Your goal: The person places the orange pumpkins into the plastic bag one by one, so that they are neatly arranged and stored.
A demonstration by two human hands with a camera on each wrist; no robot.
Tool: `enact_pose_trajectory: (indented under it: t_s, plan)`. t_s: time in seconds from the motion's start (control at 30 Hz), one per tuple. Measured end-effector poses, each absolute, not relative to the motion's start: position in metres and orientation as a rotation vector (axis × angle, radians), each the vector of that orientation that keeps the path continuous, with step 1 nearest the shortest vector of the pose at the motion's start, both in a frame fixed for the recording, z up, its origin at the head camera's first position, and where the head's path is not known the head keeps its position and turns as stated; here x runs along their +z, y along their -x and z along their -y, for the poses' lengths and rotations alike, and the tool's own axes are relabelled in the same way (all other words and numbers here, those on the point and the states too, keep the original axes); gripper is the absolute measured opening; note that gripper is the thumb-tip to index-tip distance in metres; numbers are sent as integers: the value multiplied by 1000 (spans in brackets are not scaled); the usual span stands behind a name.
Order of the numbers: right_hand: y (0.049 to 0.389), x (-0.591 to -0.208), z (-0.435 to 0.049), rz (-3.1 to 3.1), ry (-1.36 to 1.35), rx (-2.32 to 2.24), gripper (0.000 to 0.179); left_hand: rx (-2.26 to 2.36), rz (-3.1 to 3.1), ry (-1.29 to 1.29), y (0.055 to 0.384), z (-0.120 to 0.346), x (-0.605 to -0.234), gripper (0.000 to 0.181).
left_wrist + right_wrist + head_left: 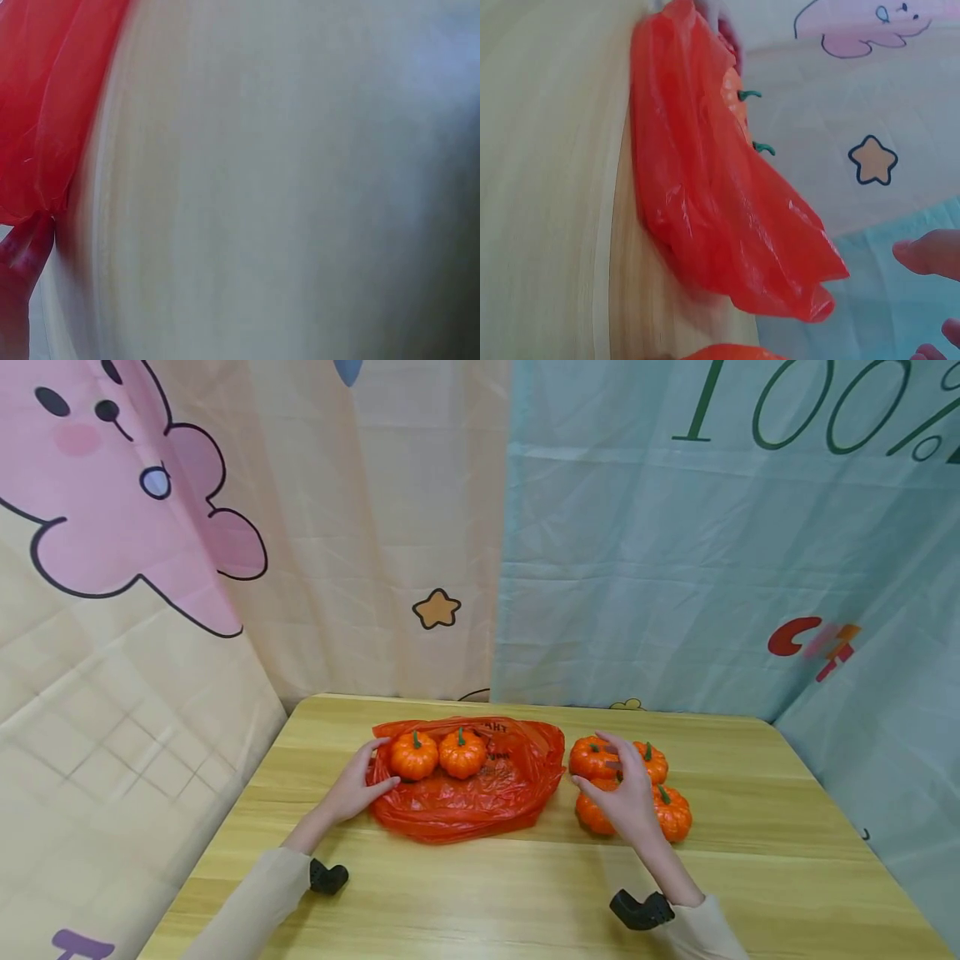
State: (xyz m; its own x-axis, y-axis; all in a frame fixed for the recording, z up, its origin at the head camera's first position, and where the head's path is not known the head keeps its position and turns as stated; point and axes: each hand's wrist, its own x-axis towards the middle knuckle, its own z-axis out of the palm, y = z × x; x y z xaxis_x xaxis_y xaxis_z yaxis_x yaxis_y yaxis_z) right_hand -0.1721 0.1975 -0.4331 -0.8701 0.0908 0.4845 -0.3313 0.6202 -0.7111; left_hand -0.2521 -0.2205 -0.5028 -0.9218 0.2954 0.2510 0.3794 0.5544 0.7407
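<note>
A red plastic bag (517, 785) lies spread on the table, with two small orange pumpkins (414, 755) side by side on its left part. At the bag's left edge my left hand (352, 789) holds the plastic, its thumb and fingers apart around the rim; the left wrist view shows fingertips on the red bag (45, 112). To the right of the bag, several more orange pumpkins (672, 814) are clustered. Over this cluster is my right hand (632, 793), thumb and fingers spread, partly hiding the pumpkins. No pumpkin shows between the fingers in the right wrist view.
The wooden table (465, 893) ends at the back against a printed curtain (637, 568). Another cloth (135, 718) hangs along the left side. A black wrist mount (641, 910) sits on my right wrist, and a similar one (328, 877) on the left.
</note>
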Motion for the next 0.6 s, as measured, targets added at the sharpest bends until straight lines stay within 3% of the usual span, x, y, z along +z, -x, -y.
enact_pose_trajectory:
  t_s: [0.6]
  plan:
    - [156, -457, -263, 2258, 52, 1089, 65, -1293, 2653, 605, 251, 220, -504, 70]
